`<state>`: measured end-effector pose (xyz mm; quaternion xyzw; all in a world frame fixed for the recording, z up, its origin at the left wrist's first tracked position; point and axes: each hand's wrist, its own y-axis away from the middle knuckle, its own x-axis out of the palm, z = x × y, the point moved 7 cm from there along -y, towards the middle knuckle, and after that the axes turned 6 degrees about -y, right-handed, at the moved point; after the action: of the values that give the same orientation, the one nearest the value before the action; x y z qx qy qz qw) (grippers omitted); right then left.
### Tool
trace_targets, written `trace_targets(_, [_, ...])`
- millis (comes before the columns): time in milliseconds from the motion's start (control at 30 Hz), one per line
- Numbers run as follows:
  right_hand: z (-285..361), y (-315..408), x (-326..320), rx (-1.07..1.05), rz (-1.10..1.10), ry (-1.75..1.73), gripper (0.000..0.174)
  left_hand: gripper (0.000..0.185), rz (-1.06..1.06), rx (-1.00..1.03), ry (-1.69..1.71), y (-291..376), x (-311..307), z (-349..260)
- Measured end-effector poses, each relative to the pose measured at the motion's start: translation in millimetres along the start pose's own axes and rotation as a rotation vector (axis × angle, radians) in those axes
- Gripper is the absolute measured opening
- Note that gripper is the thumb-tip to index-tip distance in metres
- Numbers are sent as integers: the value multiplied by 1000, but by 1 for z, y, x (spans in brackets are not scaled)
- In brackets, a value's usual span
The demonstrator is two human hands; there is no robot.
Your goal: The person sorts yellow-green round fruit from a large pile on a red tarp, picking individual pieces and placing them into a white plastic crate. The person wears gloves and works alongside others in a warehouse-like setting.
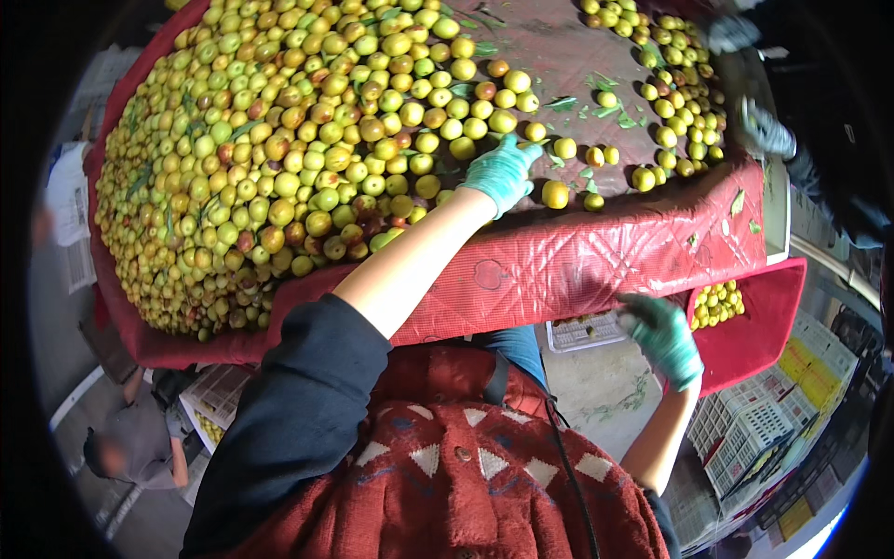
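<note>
A large heap of yellow-green jujube-like fruits [279, 154], some with brown-red patches, lies on a table covered in red quilted cloth [531, 265]. My left hand [501, 173], in a teal glove, reaches over the cloth at the right edge of the heap, its fingertips at a few fruits; whether it grips one cannot be told. Single fruits and green leaves lie just right of it. My right hand [663, 339], in a green glove and slightly blurred, hangs past the table's front edge, beside a red cloth-lined bin [754, 335] that holds some fruits. Its fingers are partly hidden and blurred.
A white plastic crate [583, 332] stands below the table edge. More fruits [681, 119] lie at the table's right, near a co-worker's gloved hands [767, 129]. Stacked plastic crates [751, 433] stand at lower right. Another person [140, 433] is at lower left, near a crate of fruit.
</note>
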<state>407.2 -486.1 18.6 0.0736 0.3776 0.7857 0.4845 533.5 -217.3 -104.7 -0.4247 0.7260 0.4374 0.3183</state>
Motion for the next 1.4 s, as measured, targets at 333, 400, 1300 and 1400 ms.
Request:
trace_targets(333, [112,-258,64,-622,-130,663,34,60,123,-75,204,33,-2,19])
trace_targets(400, [100,-256,85,-648,-119,699,27,55,61,-79,284,44,-6,21])
trace_targets(1300, [207,-256,266,-893,142,1057,30,28,-356,-397,1366,214,-46,110])
trace_targets(1400, [192,-253,266,-806,172,1172,20,29,-327,-446,1538,215,-43,108])
